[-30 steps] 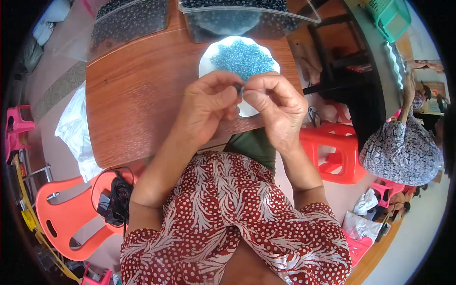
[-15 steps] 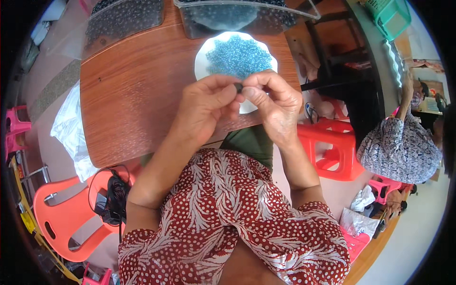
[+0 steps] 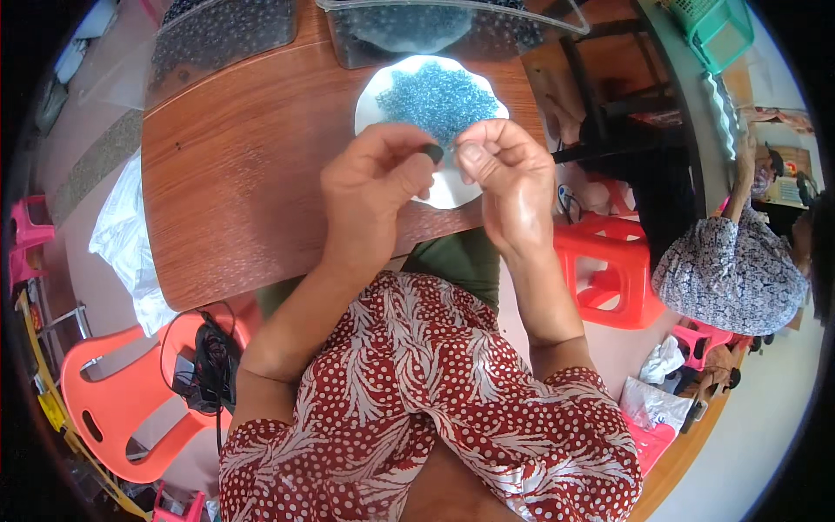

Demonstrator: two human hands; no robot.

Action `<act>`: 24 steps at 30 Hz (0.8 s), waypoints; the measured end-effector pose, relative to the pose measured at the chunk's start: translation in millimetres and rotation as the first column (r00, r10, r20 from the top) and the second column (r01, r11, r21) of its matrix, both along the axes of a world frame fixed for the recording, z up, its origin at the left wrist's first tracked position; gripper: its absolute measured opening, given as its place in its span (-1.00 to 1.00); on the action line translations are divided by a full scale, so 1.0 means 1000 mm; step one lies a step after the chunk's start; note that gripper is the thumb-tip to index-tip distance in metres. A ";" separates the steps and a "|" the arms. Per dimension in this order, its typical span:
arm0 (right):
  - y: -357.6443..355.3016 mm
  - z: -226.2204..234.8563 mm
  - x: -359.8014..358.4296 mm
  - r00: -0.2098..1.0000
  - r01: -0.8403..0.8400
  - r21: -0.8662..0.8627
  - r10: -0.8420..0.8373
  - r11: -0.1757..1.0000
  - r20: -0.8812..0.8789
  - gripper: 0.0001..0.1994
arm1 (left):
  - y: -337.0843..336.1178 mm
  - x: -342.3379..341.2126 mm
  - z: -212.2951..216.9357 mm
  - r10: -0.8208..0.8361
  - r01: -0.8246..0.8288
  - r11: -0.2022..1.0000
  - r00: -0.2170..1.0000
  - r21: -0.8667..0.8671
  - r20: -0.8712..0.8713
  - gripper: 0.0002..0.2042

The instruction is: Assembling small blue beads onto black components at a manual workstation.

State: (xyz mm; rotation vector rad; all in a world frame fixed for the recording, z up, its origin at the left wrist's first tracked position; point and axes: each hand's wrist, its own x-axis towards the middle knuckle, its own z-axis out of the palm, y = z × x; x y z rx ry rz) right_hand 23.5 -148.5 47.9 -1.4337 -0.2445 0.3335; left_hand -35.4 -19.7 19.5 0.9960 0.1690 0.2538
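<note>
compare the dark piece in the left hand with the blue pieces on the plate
The dark piece looks near black, while the blue pieces are pale and glinting. The dark piece looks bigger than any single one of the blue pieces. The dark piece is pinched in the left fingers; the blue pieces lie heaped on the plate. Both are small.

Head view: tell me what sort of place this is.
Probably an informal workroom, perhaps domestic: a wooden table holds a white plate of blue bead-like pieces and a clear tub of dark pieces, with a red plastic stool nearby.
</note>
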 end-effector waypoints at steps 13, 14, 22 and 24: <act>0.003 0.001 -0.013 0.955 0.009 -0.082 0.016 0.997 0.296 -0.91 | 0.004 0.005 -0.016 -0.257 0.216 0.835 0.966 -0.507 -0.013 -0.81; 0.003 0.002 -0.014 0.941 0.018 -0.132 0.028 0.991 0.338 -0.90 | 0.004 0.005 -0.016 -0.255 0.213 0.834 0.967 -0.508 -0.013 -0.81; -0.002 0.001 -0.010 0.867 0.031 -0.326 0.137 0.945 0.479 -0.89 | 0.005 -0.001 -0.016 -0.220 0.175 0.886 0.974 -0.430 -0.056 -0.82; -0.002 0.005 -0.010 0.878 -0.001 -0.403 0.194 0.915 0.437 -0.89 | 0.007 -0.003 -0.020 -0.232 0.193 0.893 0.972 -0.407 -0.048 -0.82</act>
